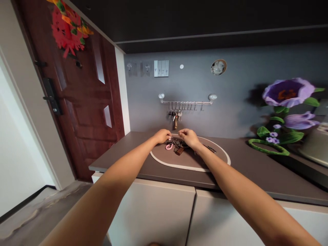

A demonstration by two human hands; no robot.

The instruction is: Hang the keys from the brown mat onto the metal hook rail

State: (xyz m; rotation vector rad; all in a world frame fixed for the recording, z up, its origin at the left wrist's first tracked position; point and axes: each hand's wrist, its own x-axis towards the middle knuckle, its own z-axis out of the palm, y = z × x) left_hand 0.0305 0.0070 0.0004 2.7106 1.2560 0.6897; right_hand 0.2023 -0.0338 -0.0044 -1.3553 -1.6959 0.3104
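Observation:
Both hands are over a pile of keys (176, 143) on an oval mat (164, 162) with a pale rim. My left hand (162, 136) is closed in a pinch at the pile's left edge, on what looks like part of a bunch of keys. Just across from it, my right hand (190, 137) has its fingers curled together; whatever they hold is too small to make out. A pink loop (169, 146) and a brown key fob (179, 151) lie in front of the hands. Above, several keys (175, 115) hang from a clear hook rail (191, 102).
The mat lies on a dark countertop (246, 171) above white cabinet doors (151, 205). Purple plush flowers (288, 92) stand at the right, by a pale rounded object (316, 143). A dark red door (87, 119) is on the left. A dark shelf (205, 20) overhangs the counter.

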